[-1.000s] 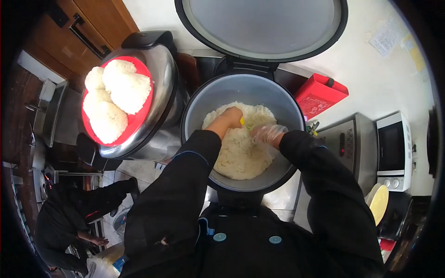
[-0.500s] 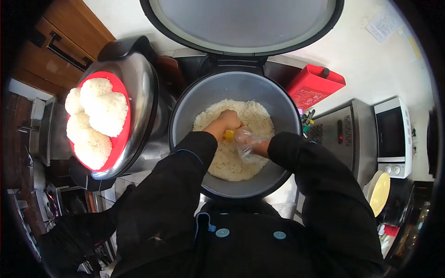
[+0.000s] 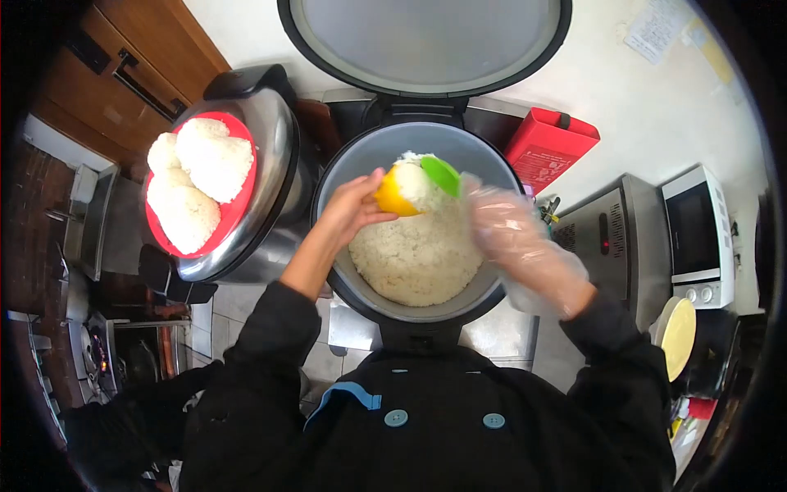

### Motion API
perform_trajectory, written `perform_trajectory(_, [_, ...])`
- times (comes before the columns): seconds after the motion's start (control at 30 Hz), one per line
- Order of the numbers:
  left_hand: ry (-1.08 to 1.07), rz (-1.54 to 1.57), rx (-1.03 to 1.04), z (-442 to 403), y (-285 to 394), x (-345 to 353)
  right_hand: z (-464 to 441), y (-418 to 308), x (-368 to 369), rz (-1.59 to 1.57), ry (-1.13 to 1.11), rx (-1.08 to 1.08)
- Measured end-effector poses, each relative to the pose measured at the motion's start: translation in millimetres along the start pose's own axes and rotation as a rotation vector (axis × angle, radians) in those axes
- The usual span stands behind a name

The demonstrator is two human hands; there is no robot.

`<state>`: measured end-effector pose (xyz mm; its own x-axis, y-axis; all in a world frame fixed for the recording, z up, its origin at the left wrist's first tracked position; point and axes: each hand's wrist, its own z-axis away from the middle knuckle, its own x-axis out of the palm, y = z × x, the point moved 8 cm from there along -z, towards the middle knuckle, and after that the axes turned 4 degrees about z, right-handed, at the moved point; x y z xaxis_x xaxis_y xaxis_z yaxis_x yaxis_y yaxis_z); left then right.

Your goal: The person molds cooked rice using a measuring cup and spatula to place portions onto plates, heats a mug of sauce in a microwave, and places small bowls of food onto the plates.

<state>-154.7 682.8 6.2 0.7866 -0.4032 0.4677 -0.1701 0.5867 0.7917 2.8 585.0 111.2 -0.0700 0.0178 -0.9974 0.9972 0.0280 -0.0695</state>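
My left hand (image 3: 356, 205) grips a yellow bowl (image 3: 395, 193), tilted and filled with white rice, above the open rice cooker (image 3: 328, 182). In my right hand (image 3: 508, 225), covered by a clear plastic glove, is a green rice paddle (image 3: 442, 175). The paddle's blade lies against the rice at the bowl's edge; its handle is hidden by my fingers. Below both hands, cooked rice (image 3: 418, 262) covers the bottom of the cooker's grey pot.
To the left, a red plate (image 3: 242, 205) with several rice mounds (image 3: 215, 160) rests on a closed steel cooker (image 3: 275, 139). The raised lid (image 3: 426, 41) stands behind the pot. A red box (image 3: 551, 148) and a white microwave (image 3: 697, 234) are at the right.
Both hands have risen out of the pot and moved apart. The yellow bowl now shows full of rice, and the green paddle has come into view.
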Motion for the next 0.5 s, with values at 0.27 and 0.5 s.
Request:
perform_trajectory(0.27, [-0.199,0.312,0.223,45,0,12,38,3,-19,-0.558,0.158,-0.045])
perform_trajectory(0.5, [-0.154,-0.218,0.577,83,34,57,39,-30,26,-0.92,0.012,0.041])
